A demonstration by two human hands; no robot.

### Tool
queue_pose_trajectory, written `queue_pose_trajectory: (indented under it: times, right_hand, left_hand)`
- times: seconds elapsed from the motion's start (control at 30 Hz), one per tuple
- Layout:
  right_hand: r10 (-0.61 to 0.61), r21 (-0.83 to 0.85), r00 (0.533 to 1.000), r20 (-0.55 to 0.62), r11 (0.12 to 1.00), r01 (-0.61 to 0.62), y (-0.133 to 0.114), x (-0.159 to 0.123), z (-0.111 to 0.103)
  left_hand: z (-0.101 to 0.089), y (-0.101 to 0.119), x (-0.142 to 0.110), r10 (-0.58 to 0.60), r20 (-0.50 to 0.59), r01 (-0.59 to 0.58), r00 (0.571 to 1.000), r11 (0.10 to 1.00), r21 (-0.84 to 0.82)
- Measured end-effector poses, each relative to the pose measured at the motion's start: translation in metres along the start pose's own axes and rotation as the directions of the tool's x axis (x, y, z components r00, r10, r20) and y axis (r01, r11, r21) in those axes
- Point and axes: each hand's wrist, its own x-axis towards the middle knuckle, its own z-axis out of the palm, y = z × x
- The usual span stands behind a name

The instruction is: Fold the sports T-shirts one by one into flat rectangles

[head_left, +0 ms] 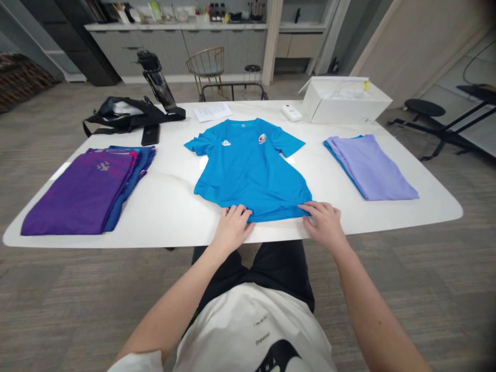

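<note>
Honestly, keep the bright blue, short-sleeved, thin-fabric T-shirt evenly taut: left hand curled shut on its hem, right hand pinching near the corner.

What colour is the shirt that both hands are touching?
The shirt is bright blue, seen best in the head view.

Dressed in a white T-shirt with a short left sleeve, small dark lettering and a large black print bearing pale letters; clad below in dark trousers.
</note>
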Motion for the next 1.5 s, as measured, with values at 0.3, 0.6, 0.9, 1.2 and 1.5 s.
queue_pose_trajectory:
  times: [0.3, 0.6, 0.9, 1.2, 1.5]
  right_hand:
    - [0.029, -0.092, 0.999, -0.014, 0.995, -0.030, 0.001, -0.003, -0.001]
    - [-0.070, 0.018, 0.956, -0.286, 0.997, 0.078, -0.013, -0.011, -0.031]
    - [-0.016, -0.076, 0.928, -0.371, 0.997, -0.013, -0.002, -0.010, -0.047]
    - [0.066, -0.051, 0.944, -0.324, 0.995, -0.087, 0.018, -0.021, -0.054]
    - [-0.022, -0.030, 0.999, 0.023, 0.999, 0.023, 0.028, -0.036, -0.023]
  left_hand:
    - [0.004, -0.032, 0.002, 0.031, -0.086, -0.021, 0.996, 0.993, 0.117]
    - [-0.022, -0.047, 0.001, -0.107, -0.414, 0.142, 0.904, 0.988, 0.054]
    - [-0.052, -0.068, 0.009, -0.135, -0.476, 0.146, 0.869, 0.989, -0.015]
    - [-0.056, -0.086, -0.028, -0.232, -0.383, 0.249, 0.894, 0.969, -0.006]
    - [-0.015, -0.056, -0.053, -0.262, -0.148, 0.250, 0.954, 0.963, -0.096]
